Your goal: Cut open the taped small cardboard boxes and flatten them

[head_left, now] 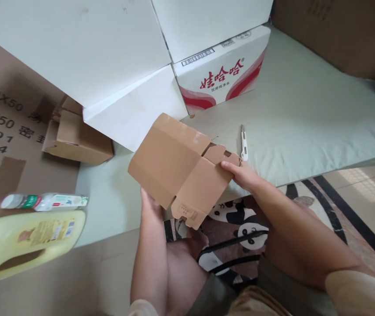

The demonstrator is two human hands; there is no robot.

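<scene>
Brown, flat, creased cardboard carton (169,160): held over the front edge of the pale-green cloth-covered table (295,118). Right hand (244,174): closed, thumb on the carton's end. Left hand (151,203): gripping the near-left edge, partly hidden.

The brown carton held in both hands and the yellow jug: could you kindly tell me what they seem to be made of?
The brown carton: matte cardboard, judging by its creased folds and cut tabs. The yellow jug: probably smooth, satin plastic, given its moulded handle opening; the exact kind is unclear.
</scene>
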